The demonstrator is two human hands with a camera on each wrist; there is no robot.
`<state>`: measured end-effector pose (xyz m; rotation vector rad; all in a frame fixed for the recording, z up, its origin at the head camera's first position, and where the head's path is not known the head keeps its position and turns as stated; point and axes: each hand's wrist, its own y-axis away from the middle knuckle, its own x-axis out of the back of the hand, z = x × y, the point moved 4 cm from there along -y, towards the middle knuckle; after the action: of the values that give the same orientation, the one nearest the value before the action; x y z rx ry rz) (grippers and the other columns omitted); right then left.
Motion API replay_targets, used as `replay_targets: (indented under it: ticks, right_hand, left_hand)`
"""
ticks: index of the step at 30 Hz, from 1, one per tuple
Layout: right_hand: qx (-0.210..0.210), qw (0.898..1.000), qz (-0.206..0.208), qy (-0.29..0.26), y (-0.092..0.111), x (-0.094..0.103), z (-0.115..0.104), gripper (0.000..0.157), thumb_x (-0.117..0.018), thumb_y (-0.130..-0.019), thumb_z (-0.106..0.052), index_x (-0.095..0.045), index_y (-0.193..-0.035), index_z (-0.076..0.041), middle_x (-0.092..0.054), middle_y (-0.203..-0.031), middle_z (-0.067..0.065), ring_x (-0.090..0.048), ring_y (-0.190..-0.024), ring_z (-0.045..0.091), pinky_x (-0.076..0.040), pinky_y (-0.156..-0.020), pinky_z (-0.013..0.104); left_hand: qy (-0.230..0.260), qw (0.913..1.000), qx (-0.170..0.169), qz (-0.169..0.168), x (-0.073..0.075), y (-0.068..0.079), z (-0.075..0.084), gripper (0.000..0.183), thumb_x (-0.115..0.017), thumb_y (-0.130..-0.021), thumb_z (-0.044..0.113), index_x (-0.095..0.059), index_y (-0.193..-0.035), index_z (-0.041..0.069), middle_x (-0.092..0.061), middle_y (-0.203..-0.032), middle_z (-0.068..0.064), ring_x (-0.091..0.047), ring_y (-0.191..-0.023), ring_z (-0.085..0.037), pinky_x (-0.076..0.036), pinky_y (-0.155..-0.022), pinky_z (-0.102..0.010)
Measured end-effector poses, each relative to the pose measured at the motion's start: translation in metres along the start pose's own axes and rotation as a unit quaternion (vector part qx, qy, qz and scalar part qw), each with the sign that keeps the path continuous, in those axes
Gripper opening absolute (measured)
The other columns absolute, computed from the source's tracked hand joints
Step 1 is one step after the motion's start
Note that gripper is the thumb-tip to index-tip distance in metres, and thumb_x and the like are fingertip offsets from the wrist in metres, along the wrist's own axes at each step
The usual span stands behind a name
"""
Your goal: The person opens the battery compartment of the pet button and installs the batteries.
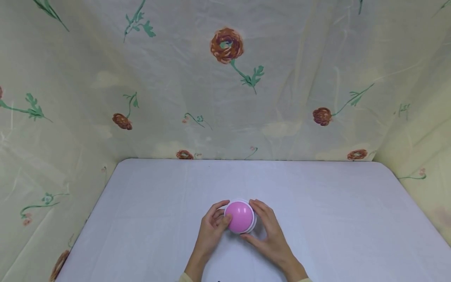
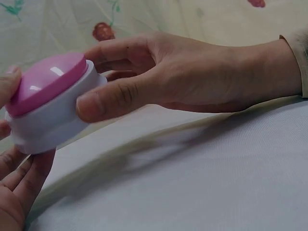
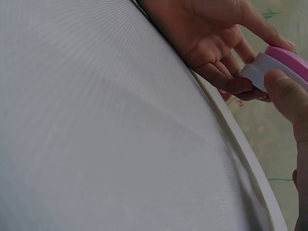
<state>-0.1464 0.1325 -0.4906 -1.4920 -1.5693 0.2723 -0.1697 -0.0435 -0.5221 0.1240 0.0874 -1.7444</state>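
A round push button [image 1: 241, 216] with a glossy pink dome and a stepped white base is held between both hands, tilted above the table. My left hand [image 1: 211, 229] grips its left side, thumb on the pink dome. In the left wrist view, that hand's fingers [image 2: 36, 175] support the white base from below. From the other side, my right hand [image 1: 271, 237] holds the rim, its thumb [image 2: 103, 103] pressed along the white wall. The right wrist view shows only part of the pink dome [image 3: 291, 60], at the right edge.
A white-covered table [image 1: 148, 203] with rounded back corners spreads beneath the hands. Behind it and along both sides hangs a pale curtain [image 1: 275, 129] printed with brown-red flowers and green stems.
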Motion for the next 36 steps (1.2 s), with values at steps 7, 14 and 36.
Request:
replay_targets:
  ticks: [7, 14, 36]
  right_hand:
    - [-0.057, 0.998, 0.007, -0.017, 0.003, 0.002, 0.005, 0.086, -0.086, -0.063, -0.011, -0.044, -0.138, 0.000, -0.049, -0.135, 0.015, -0.044, -0.126, 0.012, -0.031, -0.107, 0.013]
    - [-0.122, 0.992, 0.006, -0.023, -0.004, 0.011, -0.007, 0.076, -0.082, -0.067, -0.004, -0.046, -0.135, 0.003, -0.052, -0.131, 0.019, -0.047, -0.124, 0.013, -0.029, -0.106, 0.010]
    - [-0.222, 0.972, -0.043, 0.065, 0.019, 0.005, 0.025, 0.075, -0.082, -0.071, -0.030, -0.050, -0.136, -0.010, -0.056, -0.134, 0.009, -0.046, -0.127, 0.031, -0.025, -0.108, 0.057]
  left_hand:
    - [-0.022, 0.9970, -0.063, -0.039, -0.005, 0.004, 0.006, 0.053, -0.063, -0.090, 0.015, -0.043, -0.139, 0.012, -0.059, -0.123, -0.013, -0.062, -0.106, -0.012, -0.052, -0.090, -0.024]
    - [-0.144, 0.9799, -0.135, -0.031, -0.010, 0.005, 0.005, 0.070, -0.075, -0.080, 0.014, -0.041, -0.141, 0.010, -0.053, -0.137, -0.009, -0.059, -0.113, -0.019, -0.052, -0.092, -0.030]
    - [-0.383, 0.9098, -0.159, 0.006, -0.013, 0.005, -0.001, 0.072, -0.065, -0.083, 0.048, -0.044, -0.141, 0.011, -0.050, -0.141, -0.004, -0.044, -0.132, -0.022, -0.037, -0.109, -0.043]
